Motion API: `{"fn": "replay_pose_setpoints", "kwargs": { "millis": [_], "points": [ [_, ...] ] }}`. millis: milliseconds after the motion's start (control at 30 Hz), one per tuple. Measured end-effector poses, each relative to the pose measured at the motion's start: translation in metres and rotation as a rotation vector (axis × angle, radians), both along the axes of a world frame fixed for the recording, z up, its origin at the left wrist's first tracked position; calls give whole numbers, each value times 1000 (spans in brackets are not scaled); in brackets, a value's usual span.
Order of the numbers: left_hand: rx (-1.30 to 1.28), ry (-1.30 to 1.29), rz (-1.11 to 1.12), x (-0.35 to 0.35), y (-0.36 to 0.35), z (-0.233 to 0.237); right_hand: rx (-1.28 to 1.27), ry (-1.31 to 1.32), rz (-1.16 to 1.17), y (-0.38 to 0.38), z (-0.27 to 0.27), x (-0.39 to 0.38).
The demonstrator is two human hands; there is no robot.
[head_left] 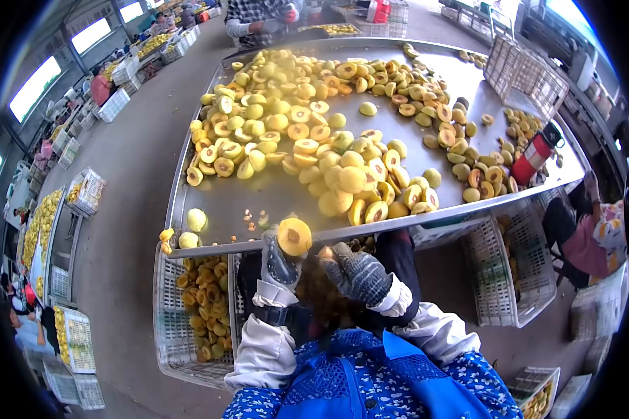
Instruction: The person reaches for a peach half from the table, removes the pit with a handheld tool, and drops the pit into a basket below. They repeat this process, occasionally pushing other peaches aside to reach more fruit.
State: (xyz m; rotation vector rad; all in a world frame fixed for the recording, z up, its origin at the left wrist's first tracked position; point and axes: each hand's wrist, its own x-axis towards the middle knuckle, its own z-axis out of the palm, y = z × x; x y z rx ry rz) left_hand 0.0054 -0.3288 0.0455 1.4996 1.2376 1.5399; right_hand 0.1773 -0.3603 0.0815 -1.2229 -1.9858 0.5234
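Holding a cut fruit (294, 237) in left fingers (269, 248), part-closed around it; curling right fingers (345, 257) just beside, cannot tell around what. Facing piled fruit (351, 179) on the bench (237, 200) beyond them.

The halved peach (294, 237) hides part of your left hand (279, 264). You can't tell what the small brownish piece (326, 253) at your right hand (360, 275) is. Far across, the top edge cuts off a co-worker (253, 14). The metal table (241, 200) covers part of the crate (170, 328) at your left.
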Motion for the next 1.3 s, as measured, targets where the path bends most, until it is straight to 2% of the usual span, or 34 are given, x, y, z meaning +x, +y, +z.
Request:
{"fn": "replay_pose_setpoints", "kwargs": {
  "millis": [100,133,267,367,467,633,767,833,933,1033,1067,1100,1167,1200,1300],
  "points": [
    [-460,-745,-117,7,1,-4,-29,-10,-18,1,-3,-3],
    [-529,-917,-185,7,3,-8,-58,-9,-16,0,-4,-4],
    [-617,-995,-56,24,0,-5,-103,-43,-9,-1,-3,-4],
    [-555,-930,-25,28,1,-20,-98,-55,-27,-1,-13,-7],
    [-532,-952,54,36,-2,-15,-132,-53,-20,-1,-27,-9],
    [-483,-801,75,37,-2,-15,-168,-52,10,-8,-36,-8],
    [-457,-707,141,42,-6,-21,-243,61,63,-11,-43,-1],
    [-511,-778,153,46,-10,-19,-263,160,101,-11,-49,2],
    [-514,-806,203,52,-12,-24,-384,146,101,-16,-62,2],
    [-456,-796,280,62,-13,-19,-271,131,49,-21,-69,-4],
    [-446,-754,310,63,-12,-23,-99,63,145,-24,-65,0],
    [-437,-711,339,63,-11,-28,-192,124,84,-26,-64,-3],
    [-402,-645,311,60,-10,-35,-378,246,-41,-32,-63,-11],
    [-396,-651,319,61,-10,-32,-199,174,30,-32,-61,-11],
    [-364,-711,219,61,-17,-18,-277,180,-6,-31,-52,-13]
  ]
}}
